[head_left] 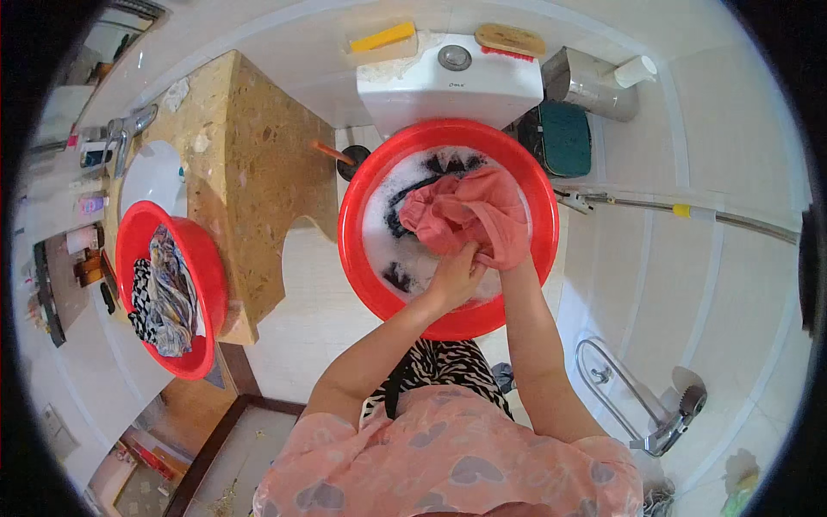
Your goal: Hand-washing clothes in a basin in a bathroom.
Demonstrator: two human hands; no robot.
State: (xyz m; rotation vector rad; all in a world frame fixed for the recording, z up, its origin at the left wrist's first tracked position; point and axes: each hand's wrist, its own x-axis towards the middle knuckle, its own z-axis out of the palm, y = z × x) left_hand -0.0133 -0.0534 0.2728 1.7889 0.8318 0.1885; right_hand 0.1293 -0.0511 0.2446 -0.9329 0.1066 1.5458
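Observation:
A wet pink garment point(469, 211) lies bunched over the suds in a large red basin point(351, 228). My left hand point(458, 274) is closed on its near edge, the fingers gripping a fold. My right forearm point(524, 302) reaches into the same garment, and the cloth covers my right hand, so its fingers are hidden. White foam point(379, 233) fills the basin around the cloth. Dark fabric point(398, 277) shows through the foam at the near left and along the far side.
On the left, a second red basin point(211, 284) holds patterned clothes point(168, 297) beside a stone counter point(250, 172) with a sink point(155, 177). Behind the basin stands a white toilet tank point(448, 90) bearing a wooden scrub brush point(510, 40). A hand shower point(680, 422) hangs at the right.

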